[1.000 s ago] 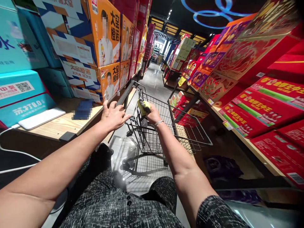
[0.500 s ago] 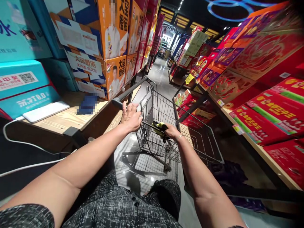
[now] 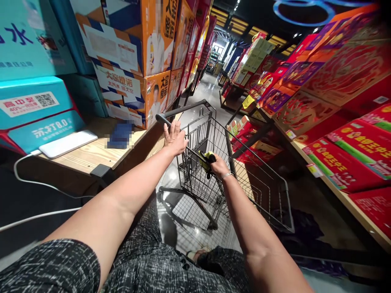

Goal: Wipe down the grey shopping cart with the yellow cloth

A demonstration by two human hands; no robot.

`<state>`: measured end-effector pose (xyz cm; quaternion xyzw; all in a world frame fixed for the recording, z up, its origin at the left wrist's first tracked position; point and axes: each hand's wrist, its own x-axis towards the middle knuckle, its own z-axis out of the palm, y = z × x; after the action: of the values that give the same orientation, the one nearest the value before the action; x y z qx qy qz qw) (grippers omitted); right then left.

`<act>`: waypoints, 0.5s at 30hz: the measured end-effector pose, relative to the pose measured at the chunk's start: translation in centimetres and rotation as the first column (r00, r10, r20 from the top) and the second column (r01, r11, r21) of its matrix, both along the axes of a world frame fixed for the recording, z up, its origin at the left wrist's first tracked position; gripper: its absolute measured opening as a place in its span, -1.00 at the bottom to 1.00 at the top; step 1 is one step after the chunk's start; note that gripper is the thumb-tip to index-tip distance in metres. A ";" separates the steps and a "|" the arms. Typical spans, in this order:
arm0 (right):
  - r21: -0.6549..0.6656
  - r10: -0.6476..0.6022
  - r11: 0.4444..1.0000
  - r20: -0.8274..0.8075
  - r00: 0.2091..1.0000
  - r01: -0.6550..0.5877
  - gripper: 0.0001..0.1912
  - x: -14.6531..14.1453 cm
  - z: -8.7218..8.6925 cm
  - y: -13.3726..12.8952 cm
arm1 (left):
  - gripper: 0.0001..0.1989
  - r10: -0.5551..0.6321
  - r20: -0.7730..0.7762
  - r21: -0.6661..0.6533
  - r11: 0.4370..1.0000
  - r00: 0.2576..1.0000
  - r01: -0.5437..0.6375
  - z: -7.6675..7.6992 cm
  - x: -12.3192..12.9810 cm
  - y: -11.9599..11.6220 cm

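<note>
A grey wire shopping cart [image 3: 253,167] stands at an angle across the aisle just in front of me. My left hand [image 3: 175,138] lies on its upper rail near the dark handle end, palm down with fingers stretched out and spread. My right hand [image 3: 219,166] is closed around a small yellow-green and black item [image 3: 207,158], held over the cart's near side. Its kind I cannot make out, since my fingers cover part of it. No goods show inside the cart's wire basket.
On the left wooden shelf lie a white phone-like device [image 3: 69,143] with a cable and a dark blue blurred item [image 3: 120,134]. Orange drink cartons [image 3: 157,97] and teal cartons [image 3: 33,106] are stacked there. Red boxes [image 3: 351,154] fill the right shelf [image 3: 336,191]. The aisle floor [image 3: 203,87] runs ahead.
The cart has turned slightly, its handle end rising in view and its far right corner swinging nearer. Both hands have moved with it. The whole view has shifted a little.
</note>
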<state>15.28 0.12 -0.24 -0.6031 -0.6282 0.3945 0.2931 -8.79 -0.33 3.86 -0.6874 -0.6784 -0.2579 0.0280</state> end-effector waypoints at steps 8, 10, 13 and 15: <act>-0.177 -0.042 0.984 -0.208 0.977 0.005 -0.63 -2.9 0.2 0.2 | -0.42 0.072 0.135 0.004 0.997 0.988 -0.073 -0.6 -0.5 3.1; -0.229 0.004 0.972 -0.208 0.978 -0.052 -0.63 -3.2 0.2 0.4 | -0.28 0.104 0.170 0.002 0.994 0.980 -0.106 -1.0 -0.6 3.8; -0.306 0.124 0.938 -0.134 0.983 -0.160 -0.60 -3.7 0.7 2.2 | -0.13 0.066 0.220 0.042 0.996 0.973 -0.077 -1.9 -1.2 5.2; -0.217 0.171 0.959 -0.080 0.982 -0.185 -0.60 -4.3 1.5 4.6 | -0.07 -0.004 0.254 0.089 0.996 0.967 -0.019 -2.5 -1.9 6.4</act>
<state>10.94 4.71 1.29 -0.5609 -0.6226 0.5054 0.2057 -10.68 6.08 1.32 -0.6441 -0.6666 -0.3742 -0.0271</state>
